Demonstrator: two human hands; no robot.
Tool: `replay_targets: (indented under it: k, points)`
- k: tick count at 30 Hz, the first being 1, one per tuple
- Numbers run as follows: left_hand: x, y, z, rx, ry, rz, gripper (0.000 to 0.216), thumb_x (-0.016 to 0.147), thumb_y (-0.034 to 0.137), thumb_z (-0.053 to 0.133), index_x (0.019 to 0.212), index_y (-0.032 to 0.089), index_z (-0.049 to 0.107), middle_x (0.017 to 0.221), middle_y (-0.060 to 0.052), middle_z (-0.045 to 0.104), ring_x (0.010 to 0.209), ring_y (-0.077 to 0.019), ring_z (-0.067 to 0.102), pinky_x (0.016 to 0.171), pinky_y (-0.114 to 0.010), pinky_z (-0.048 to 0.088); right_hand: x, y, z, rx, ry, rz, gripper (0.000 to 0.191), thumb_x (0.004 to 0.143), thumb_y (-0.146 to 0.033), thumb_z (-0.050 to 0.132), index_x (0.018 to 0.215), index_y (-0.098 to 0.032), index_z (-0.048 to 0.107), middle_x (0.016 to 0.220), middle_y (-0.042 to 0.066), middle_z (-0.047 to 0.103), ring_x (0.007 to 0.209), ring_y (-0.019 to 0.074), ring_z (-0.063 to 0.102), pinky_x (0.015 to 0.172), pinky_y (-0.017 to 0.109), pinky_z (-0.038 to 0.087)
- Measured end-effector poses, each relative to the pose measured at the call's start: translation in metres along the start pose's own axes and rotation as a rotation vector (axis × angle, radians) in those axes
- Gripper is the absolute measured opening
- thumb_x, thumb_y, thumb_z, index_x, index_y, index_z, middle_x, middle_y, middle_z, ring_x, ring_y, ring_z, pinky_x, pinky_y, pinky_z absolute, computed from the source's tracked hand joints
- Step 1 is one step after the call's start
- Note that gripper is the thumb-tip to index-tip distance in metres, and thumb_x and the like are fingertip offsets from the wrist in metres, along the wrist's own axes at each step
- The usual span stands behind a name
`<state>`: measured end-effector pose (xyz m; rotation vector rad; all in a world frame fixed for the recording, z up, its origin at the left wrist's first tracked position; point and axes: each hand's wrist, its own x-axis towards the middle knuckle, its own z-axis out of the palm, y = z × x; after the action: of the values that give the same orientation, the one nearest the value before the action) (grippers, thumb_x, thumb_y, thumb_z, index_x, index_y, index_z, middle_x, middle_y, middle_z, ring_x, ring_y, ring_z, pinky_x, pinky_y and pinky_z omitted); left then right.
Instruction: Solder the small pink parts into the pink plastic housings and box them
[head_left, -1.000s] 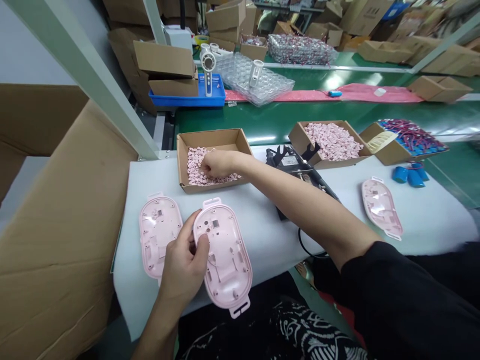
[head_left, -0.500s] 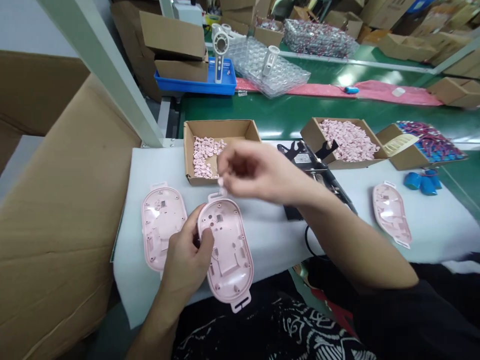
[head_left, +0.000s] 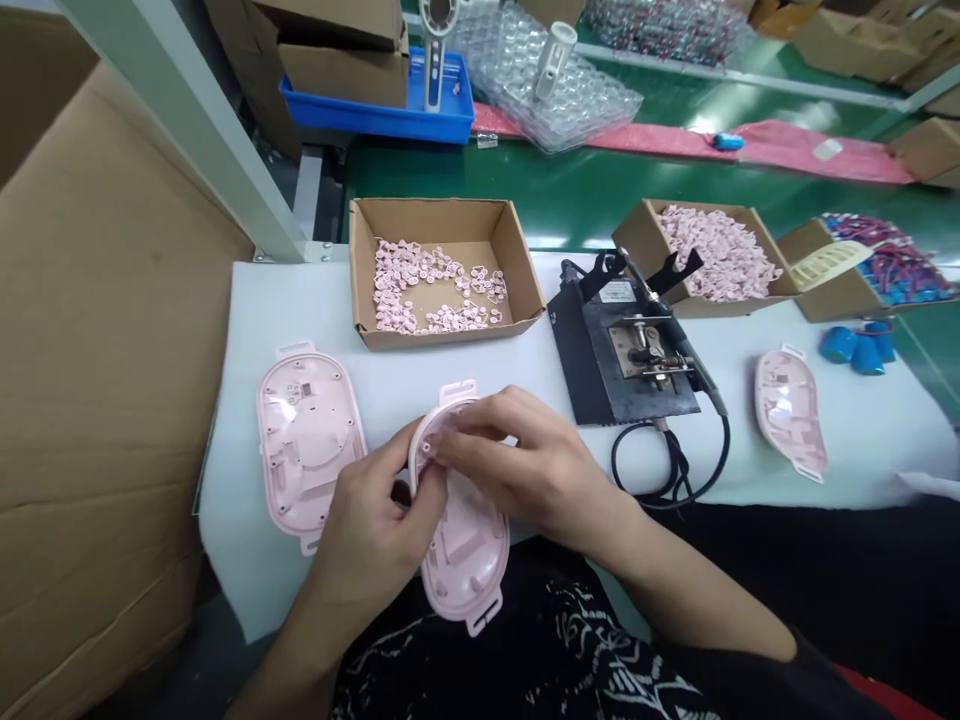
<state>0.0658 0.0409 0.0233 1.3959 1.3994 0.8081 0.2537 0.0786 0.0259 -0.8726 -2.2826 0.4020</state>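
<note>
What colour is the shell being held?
The plastic shell is pale pink, best seen in the head view.

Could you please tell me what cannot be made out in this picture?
In the head view:
pink plastic oval shell: left hand and right hand cover its upper end and anything held there
tiny pink pieces in the brown cardboard box: too small to show shape
white device in the blue plastic tray: cut off by the top edge

White foam-covered bench (head_left: 862,450), pink plastic housings (head_left: 304,440), cardboard box (head_left: 517,275), black metal fixture (head_left: 600,375)
</note>
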Motion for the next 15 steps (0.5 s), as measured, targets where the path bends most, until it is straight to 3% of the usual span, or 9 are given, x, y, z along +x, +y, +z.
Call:
replay_targets:
  k: [2, 4, 8, 12, 15]
  points:
    - [0.000, 0.000, 0.000, -0.012, -0.016, 0.014, 0.035, 0.097, 0.035, 0.060, 0.129, 0.022, 0.069, 0.088, -0.002, 0.073, 0.069, -0.0145, 0.066, 0.057, -0.023, 0.053, -0.003, 0.000, 0.001, -0.108, 0.068, 0.015, 0.018, 0.095, -0.016, 0.067, 0.111, -0.022, 0.069, 0.096, 0.005, 0.059, 0.084, 0.0166, 0.050, 0.073, 0.033, 0.050]
    - [-0.001, 0.001, 0.000, -0.020, -0.022, 0.027, 0.034, 0.098, 0.035, 0.059, 0.127, 0.022, 0.070, 0.083, 0.000, 0.072, 0.066, -0.0136, 0.064, 0.055, -0.023, 0.051, -0.005, 0.000, 0.003, -0.097, 0.102, 0.041, 0.023, 0.094, -0.018, 0.070, 0.116, -0.027, 0.068, 0.100, 0.005, 0.055, 0.091, 0.0185, 0.052, 0.079, 0.036, 0.051]
    - [-0.003, 0.005, 0.004, -0.028, -0.046, 0.006, 0.031, 0.097, 0.033, 0.058, 0.124, 0.022, 0.071, 0.082, 0.000, 0.073, 0.065, -0.0139, 0.064, 0.057, -0.025, 0.051, -0.008, 0.004, 0.002, 0.217, 0.082, 0.201, 0.041, 0.096, -0.021, 0.066, 0.133, -0.029, 0.054, 0.126, 0.009, 0.055, 0.119, 0.0246, 0.055, 0.099, 0.045, 0.054]
    - [-0.003, 0.008, 0.010, -0.001, -0.075, -0.037, 0.031, 0.096, 0.031, 0.058, 0.122, 0.021, 0.070, 0.085, -0.001, 0.074, 0.072, -0.0167, 0.068, 0.062, -0.028, 0.054, -0.007, 0.008, -0.006, 0.499, -0.014, 0.247, 0.041, 0.097, -0.016, 0.061, 0.135, -0.028, 0.053, 0.119, 0.006, 0.064, 0.101, 0.0179, 0.063, 0.079, 0.032, 0.059]
    - [-0.001, 0.010, 0.013, 0.041, -0.094, -0.052, 0.032, 0.094, 0.028, 0.058, 0.122, 0.020, 0.070, 0.077, 0.000, 0.071, 0.066, -0.0164, 0.066, 0.057, -0.027, 0.050, -0.008, 0.010, -0.017, 0.518, -0.095, 0.270, 0.043, 0.097, -0.012, 0.058, 0.137, -0.027, 0.053, 0.123, 0.006, 0.064, 0.100, 0.0161, 0.063, 0.083, 0.032, 0.058]
